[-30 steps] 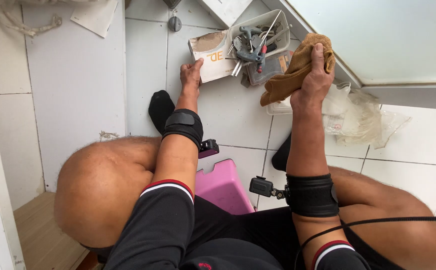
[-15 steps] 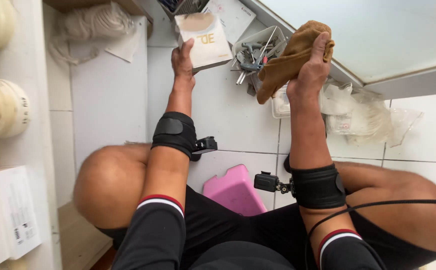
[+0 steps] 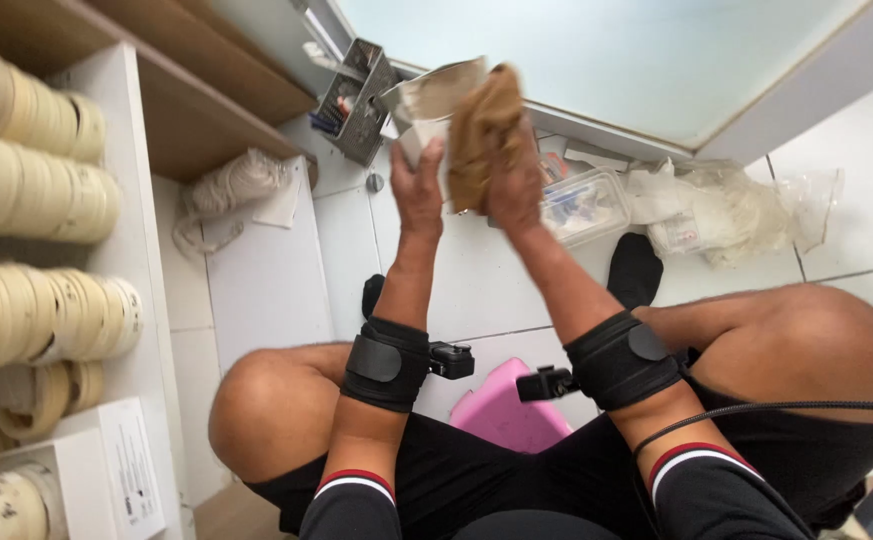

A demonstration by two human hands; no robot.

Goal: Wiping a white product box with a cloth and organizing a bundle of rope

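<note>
Hands meet above a white tiled floor (image 3: 256, 280), seen from a head camera looking down on a seated person's bare knees and black shorts. The left hand (image 3: 418, 190) has its fingers closed around a small white box (image 3: 434, 105), lifted in front of the body with its flap tilted toward the window. The right hand (image 3: 512, 185) grips a brown cloth (image 3: 483, 125), fingers clamped on its lower part, and the cloth presses against the side of the box, so the two things touch between the hands. Both wrists carry black straps, each with a small black device attached. Below the hands a pink stool (image 3: 501, 410) shows between the thighs. A metal mesh basket (image 3: 354, 100) of small items stands near the frosted glass door (image 3: 596, 50), just left of the raised box. A clear plastic container (image 3: 584, 205) and crumpled plastic bags (image 3: 726, 205) lie on the floor to the right. Rolls of pale tape (image 3: 46, 190) fill white shelving along the left edge.
</note>
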